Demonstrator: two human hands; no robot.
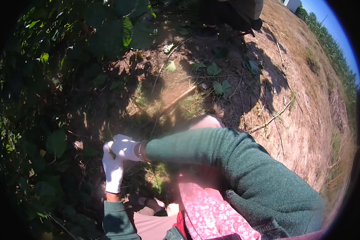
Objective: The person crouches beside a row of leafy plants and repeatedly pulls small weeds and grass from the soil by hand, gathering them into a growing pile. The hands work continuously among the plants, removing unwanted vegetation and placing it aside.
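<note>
My left hand point(113, 171), in a white knit glove, reaches up from the lower left with its fingers curled near the fingers of my right hand. Coming in from the right, my right hand point(124, 147) wears a white glove too, with a bracelet point(141, 152) at the wrist. A small green piece of plant point(111, 154) shows between the two hands; which hand grips it is not clear. Dark, leafy plants point(56, 142) stand just left of the gloves. Past my right forearm, a wooden stick point(178, 99) lies on the grassy soil.
Another person point(243, 15) in dark clothing is at the top. Cut leaves point(222, 88) and thin stems point(270, 121) lie on the ground. Leafy vines point(126, 27) overhang the upper left. Dry, sunlit soil point(303, 120) slopes along the right.
</note>
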